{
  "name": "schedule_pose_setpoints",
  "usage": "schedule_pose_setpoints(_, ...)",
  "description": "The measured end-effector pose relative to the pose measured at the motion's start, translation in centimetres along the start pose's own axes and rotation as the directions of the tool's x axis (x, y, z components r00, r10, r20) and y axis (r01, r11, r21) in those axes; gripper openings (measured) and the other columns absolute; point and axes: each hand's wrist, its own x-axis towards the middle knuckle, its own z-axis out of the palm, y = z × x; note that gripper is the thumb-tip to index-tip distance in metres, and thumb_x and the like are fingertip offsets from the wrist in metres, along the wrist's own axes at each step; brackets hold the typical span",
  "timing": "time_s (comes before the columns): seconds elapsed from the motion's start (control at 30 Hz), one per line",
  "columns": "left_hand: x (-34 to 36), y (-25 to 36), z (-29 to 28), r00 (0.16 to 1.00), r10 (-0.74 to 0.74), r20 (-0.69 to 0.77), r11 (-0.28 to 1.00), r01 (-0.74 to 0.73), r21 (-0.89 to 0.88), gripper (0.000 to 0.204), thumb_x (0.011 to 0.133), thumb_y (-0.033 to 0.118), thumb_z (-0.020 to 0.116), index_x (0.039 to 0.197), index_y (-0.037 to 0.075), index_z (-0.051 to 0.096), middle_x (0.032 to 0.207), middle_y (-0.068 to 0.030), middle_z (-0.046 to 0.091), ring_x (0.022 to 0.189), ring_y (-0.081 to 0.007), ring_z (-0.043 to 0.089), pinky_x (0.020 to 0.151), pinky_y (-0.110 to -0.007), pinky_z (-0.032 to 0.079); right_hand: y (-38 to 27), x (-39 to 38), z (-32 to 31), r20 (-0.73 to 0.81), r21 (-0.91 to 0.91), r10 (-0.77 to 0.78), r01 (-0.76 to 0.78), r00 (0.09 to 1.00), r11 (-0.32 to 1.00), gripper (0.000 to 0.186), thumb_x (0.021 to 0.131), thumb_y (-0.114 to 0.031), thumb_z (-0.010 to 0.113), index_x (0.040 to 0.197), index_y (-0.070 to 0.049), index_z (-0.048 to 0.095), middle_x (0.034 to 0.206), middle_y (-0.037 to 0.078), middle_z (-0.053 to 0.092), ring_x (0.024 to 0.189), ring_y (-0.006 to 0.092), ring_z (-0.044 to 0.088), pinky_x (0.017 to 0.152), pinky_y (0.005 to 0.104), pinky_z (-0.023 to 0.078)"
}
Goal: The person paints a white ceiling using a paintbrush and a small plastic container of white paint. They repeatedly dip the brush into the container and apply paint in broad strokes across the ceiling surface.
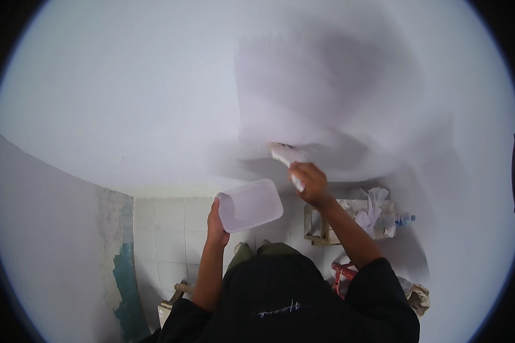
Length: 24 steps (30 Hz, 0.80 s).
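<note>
My right hand (308, 182) grips a white-handled paintbrush (281, 154), its bristles at the wall (131, 86) along the lower edge of a pale lilac painted patch (286, 86). My left hand (216, 227) holds a shallow rectangular plastic tub (249, 204) by its left side, tilted below and left of the brush, with pale paint in it. My fingers on the tub are partly hidden behind it.
The tiled floor (160, 223) lies below. At right, a wooden stool or bench (332, 234) carries plastic bags (372, 211) and a bottle (403, 219). A red object (340, 273) and crumpled paper (418, 300) sit lower right. Wooden pieces stand lower left, by a teal-patched wall (126, 286).
</note>
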Motion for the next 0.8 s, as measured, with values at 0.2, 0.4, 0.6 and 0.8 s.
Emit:
schedule_pose_setpoints(0.2,-0.1,0.0,-0.1,1.0,0.025,0.015,1.0,-0.025,-0.016,0.059,0.106,0.046,0.039,0.143,0.0,0.043,0.137,-0.0142,0.055,0.127,-0.027,0.053,0.107,-0.04,0.043,0.2,5.9,-6.4,-0.131,-0.037,0.015,-0.02,0.991,0.999,0.033,0.072,0.01,0.073,0.103,-0.001,0.07,0.101,0.015,0.072,0.089,0.0307,0.071,0.074,0.0369,0.059)
schedule_pose_setpoints(0.4,-0.2,0.6,0.2,0.999,0.039,0.031,0.999,-0.038,-0.014,0.058,0.107,0.045,0.037,0.144,0.002,0.042,0.137,-0.0131,0.055,0.128,-0.0269,0.053,0.107,-0.042,0.044,-0.4,5.9,-9.6,-0.283,-0.198,-0.176,0.122,0.943,0.973,0.039,0.064,0.007,0.072,0.102,-0.006,0.069,0.102,0.01,0.071,0.098,0.0311,0.07,0.078,0.0403,0.061)
schedule_pose_setpoints(0.6,-0.1,0.6,-0.3,0.998,0.047,0.029,0.999,-0.047,0.009,0.058,0.107,0.045,0.037,0.145,0.001,0.042,0.139,-0.0137,0.054,0.129,-0.0269,0.053,0.108,-0.041,0.043,0.7,-0.9,-4.4,-0.137,-0.268,-0.282,0.238,0.95,0.933,0.033,0.069,-0.004,0.076,0.101,-0.007,0.07,0.104,0.009,0.07,0.103,0.0319,0.069,0.082,0.0405,0.062)
schedule_pose_setpoints(0.8,-0.7,1.1,0.2,0.999,0.02,0.03,1.0,-0.021,0.009,0.058,0.107,0.044,0.038,0.144,0.0,0.042,0.139,-0.0141,0.054,0.129,-0.0266,0.053,0.108,-0.041,0.043,2.2,-4.2,-0.2,-0.056,-0.246,-0.209,0.19,0.976,0.951,0.028,0.076,-0.013,0.074,0.103,-0.008,0.07,0.109,0.008,0.069,0.106,0.0304,0.068,0.085,0.0404,0.06)
